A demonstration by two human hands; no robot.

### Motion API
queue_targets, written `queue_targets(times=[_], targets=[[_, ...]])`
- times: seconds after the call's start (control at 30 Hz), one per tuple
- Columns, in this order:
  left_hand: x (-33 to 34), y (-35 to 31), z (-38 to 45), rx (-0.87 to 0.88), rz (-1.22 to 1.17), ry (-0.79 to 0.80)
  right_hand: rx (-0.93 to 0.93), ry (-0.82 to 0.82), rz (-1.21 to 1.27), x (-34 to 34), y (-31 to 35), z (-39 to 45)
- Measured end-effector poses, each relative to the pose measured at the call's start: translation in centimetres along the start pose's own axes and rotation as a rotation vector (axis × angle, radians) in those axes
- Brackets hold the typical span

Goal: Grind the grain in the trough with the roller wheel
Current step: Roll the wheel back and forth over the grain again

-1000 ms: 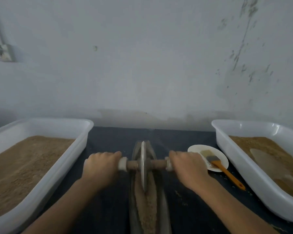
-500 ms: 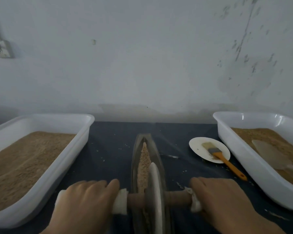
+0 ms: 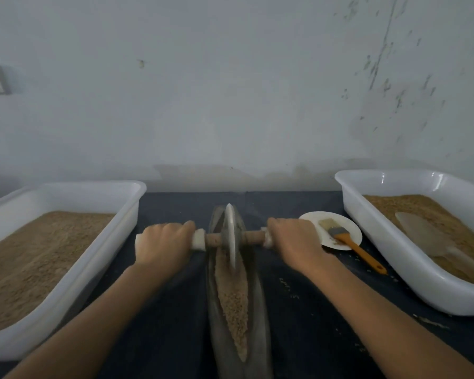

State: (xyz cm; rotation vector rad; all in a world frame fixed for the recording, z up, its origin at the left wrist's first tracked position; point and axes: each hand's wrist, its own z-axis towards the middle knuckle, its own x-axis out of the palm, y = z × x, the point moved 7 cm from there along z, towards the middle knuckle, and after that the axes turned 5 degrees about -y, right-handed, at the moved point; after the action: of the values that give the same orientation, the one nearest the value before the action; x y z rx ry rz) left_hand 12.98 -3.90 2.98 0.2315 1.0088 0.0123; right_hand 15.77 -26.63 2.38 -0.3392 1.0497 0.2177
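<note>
In the head view, both arms are stretched forward over the dark table [image 3: 298, 214]. The left hand [image 3: 163, 246] is clenched around the left end of the wooden handle [image 3: 255, 237], and the right hand [image 3: 294, 243] is clenched around the right end; the knuckles are turned up. Between the two sets of fingers the roller wheel [image 3: 231, 236] is held upright, near the far end of the trough [image 3: 257, 296]. The trough is long and narrow, and brown grain [image 3: 234, 299] is seen in it on the near side of the wheel.

To the left of the left fingers a white tub [image 3: 115, 236] is filled with brown meal [image 3: 36, 258]. Just beyond the right fingers a small white plate [image 3: 312, 217] carries a brush [image 3: 348, 242] with an orange handle. Further right, a second white tub [image 3: 394, 250] holds brown meal with a pale scoop [image 3: 424, 236] lying on it.

The fingertips are hidden under the handle. The far end of the trough is covered by the wheel, the near end is cut off by the frame, and both tubs are cut off at the sides.
</note>
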Motion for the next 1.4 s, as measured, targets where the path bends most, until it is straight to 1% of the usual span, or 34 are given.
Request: queue_targets(times=[0.07, 0.13, 0.2, 0.23, 0.27, 0.33, 0.4, 0.47, 0.5, 0.57, 0.63, 0.7, 0.77, 0.8, 0.83, 0.87, 0.93, 0.97, 1.0, 1.03, 1.07, 1.13, 1.17, 1.23, 1.3, 1.4], targets=[[-1.9, -1.1, -3.1, 0.059, 0.006, 0.018, 0.002, 0.114, 0.068, -0.5, 0.0, -3.9], [-5.0, -2.6, -6.3, 0.160, -0.066, -0.014, -0.032, 0.162, 0.093, -2.1, 0.3, -7.7], [-7.8, -3.3, -8.7, 0.233, -0.137, -0.110, -0.115, 0.025, 0.095, -5.0, 1.0, -10.1], [-8.4, -3.3, -9.4, 0.244, -0.145, -0.132, -0.135, -0.002, 0.094, -5.9, 1.3, -10.5], [-8.3, -3.1, -9.7, 0.249, -0.150, -0.128, -0.136, 0.010, 0.076, -6.3, 1.5, -10.7], [-6.7, -2.9, -8.8, 0.232, -0.152, -0.029, -0.112, 0.119, 0.077, -4.9, 1.5, -9.9], [-4.2, -2.4, -6.4, 0.183, -0.075, 0.077, -0.023, 0.211, 0.020, -2.6, 0.7, -7.8], [-1.2, -1.0, -3.0, 0.079, 0.015, 0.063, 0.000, 0.099, -0.004, -1.1, 0.4, -4.6], [-0.2, -0.3, -1.4, 0.023, 0.021, 0.049, -0.015, 0.038, -0.043, -0.6, 0.4, -2.7], [1.1, 0.5, 1.5, -0.031, 0.023, 0.018, -0.033, -0.040, -0.101, 0.1, 0.2, 0.8], [1.2, 0.6, 2.8, -0.039, 0.044, 0.000, -0.016, -0.063, -0.129, 0.4, -0.1, 3.0], [0.6, 0.2, 2.2, -0.025, 0.031, -0.005, 0.015, -0.036, -0.077, 0.6, -0.4, 3.0], [-0.6, -0.7, 0.0, 0.025, 0.037, 0.009, 0.040, 0.052, 0.040, 0.6, -0.6, 0.2], [-1.5, -1.2, -1.7, 0.064, 0.041, 0.007, 0.037, 0.102, 0.071, 0.4, -0.5, -1.9], [-2.7, -1.9, -3.7, 0.105, 0.012, 0.003, 0.014, 0.116, 0.070, -0.3, -0.3, -4.2], [-4.1, -2.4, -5.5, 0.138, -0.055, -0.017, -0.028, 0.071, 0.058, -1.7, 0.2, -6.4], [-6.2, -2.6, -8.4, 0.155, -0.182, -0.051, -0.124, -0.113, 0.051, -5.2, 1.2, -10.0], [-6.4, -2.5, -9.6, 0.153, -0.203, -0.031, -0.176, -0.185, 0.035, -6.5, 1.7, -11.1], [-6.1, -2.2, -10.6, 0.154, -0.193, 0.014, -0.208, -0.223, 0.014, -7.3, 2.0, -11.6], [-5.5, -2.0, -11.2, 0.148, -0.183, 0.074, -0.221, -0.226, 0.003, -7.6, 2.3, -11.6], [-4.9, -1.8, -11.4, 0.133, -0.185, 0.127, -0.216, -0.215, 0.004, -7.6, 2.5, -11.1], [-3.3, -1.5, -10.3, 0.106, -0.146, 0.178, -0.197, -0.195, 0.006, -6.4, 2.6, -9.0], [-2.6, -1.3, -9.1, 0.090, -0.102, 0.155, -0.185, -0.175, 0.004, -5.4, 2.5, -7.4], [-1.1, -0.8, -5.9, 0.002, -0.054, 0.088, -0.156, -0.121, -0.063, -3.1, 1.7, -3.5], [0.1, -0.2, -2.2, -0.054, -0.009, 0.048, -0.111, -0.115, -0.136, -1.5, 0.7, 0.2], [0.5, 0.1, 1.9, -0.052, 0.025, 0.037, -0.002, -0.059, -0.101, 0.1, -0.4, 2.6]])
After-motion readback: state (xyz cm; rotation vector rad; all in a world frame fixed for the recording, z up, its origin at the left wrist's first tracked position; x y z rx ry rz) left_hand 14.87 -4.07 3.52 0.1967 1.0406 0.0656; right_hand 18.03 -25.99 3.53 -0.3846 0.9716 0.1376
